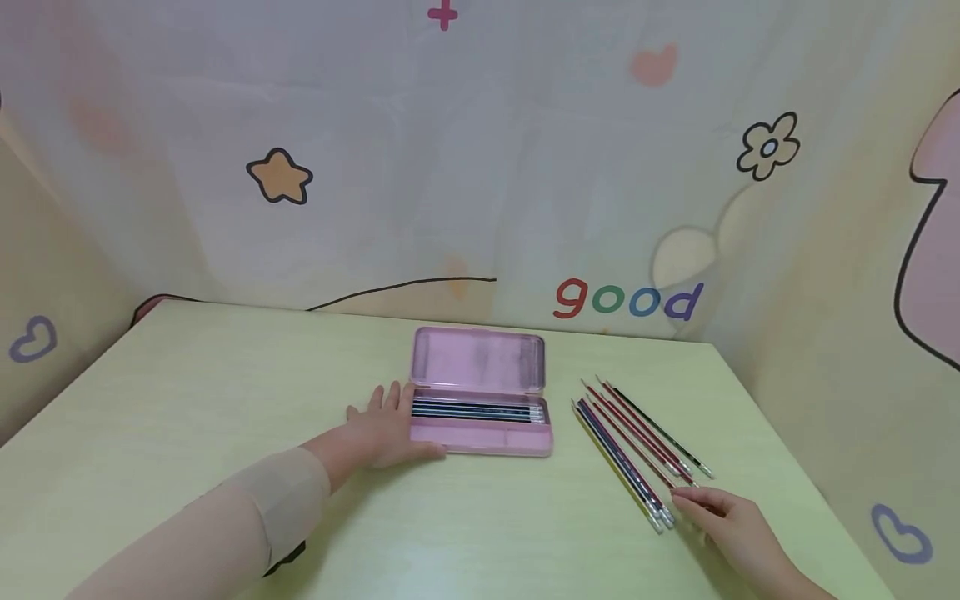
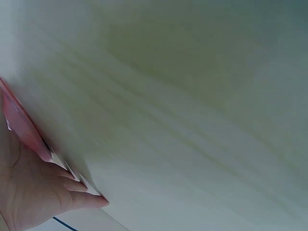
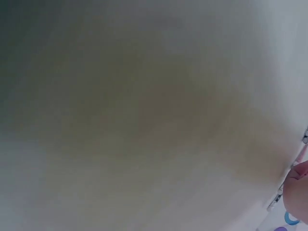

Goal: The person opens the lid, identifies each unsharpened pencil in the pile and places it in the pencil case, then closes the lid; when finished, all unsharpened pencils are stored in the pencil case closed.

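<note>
While on pencil (image 1: 630, 442), RH (image 1: 718, 515) in pinch

A pale table (image 1: 225, 367) stands before a backdrop (image 1: 405, 183) printed with a star (image 1: 281, 178) and flower (image 1: 768, 147).

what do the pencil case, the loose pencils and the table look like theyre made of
Pencil case: glossy pink plastic or painted metal; the lid's sheen and bright rim fit either.
Loose pencils: probably wood with glossy paint, judging by their slim, coloured shafts; the shiny silvery bands near their ends look like metal.
Table: perhaps satin wood-look laminate, given the faint pale streaks; real wood is possible.
</note>
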The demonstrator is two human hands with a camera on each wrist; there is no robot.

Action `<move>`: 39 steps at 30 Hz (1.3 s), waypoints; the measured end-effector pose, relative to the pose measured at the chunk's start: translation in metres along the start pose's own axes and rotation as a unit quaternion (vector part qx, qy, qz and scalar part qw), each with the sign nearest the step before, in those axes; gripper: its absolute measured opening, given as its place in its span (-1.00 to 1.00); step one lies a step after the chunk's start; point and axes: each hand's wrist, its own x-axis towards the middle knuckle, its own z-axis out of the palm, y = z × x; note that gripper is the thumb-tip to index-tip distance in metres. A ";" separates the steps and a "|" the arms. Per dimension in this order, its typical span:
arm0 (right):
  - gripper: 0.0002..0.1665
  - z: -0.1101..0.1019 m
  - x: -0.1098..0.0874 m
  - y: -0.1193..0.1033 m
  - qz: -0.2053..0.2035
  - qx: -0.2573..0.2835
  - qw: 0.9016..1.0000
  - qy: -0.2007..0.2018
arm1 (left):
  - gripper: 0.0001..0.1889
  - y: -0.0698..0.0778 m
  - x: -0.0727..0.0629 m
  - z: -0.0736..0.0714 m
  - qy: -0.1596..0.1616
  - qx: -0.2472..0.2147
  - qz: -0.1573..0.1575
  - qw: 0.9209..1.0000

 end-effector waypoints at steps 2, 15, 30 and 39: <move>-0.49 0.000 -0.002 0.005 0.008 -0.016 1.000 0.000 | 0.22 0.001 0.000 0.000 -0.002 0.000 0.000 1.000; -0.56 0.012 -0.010 0.024 -0.019 -0.069 0.995 0.069 | 0.22 0.001 -0.001 0.000 0.001 -0.002 -0.004 1.000; -0.63 0.020 -0.012 0.026 -0.024 -0.076 0.991 0.108 | 0.21 0.004 0.000 -0.004 -0.004 0.014 -0.003 1.000; -0.68 0.022 -0.011 0.027 -0.031 -0.090 0.989 0.114 | 0.21 0.003 -0.002 -0.002 -0.002 0.005 0.000 1.000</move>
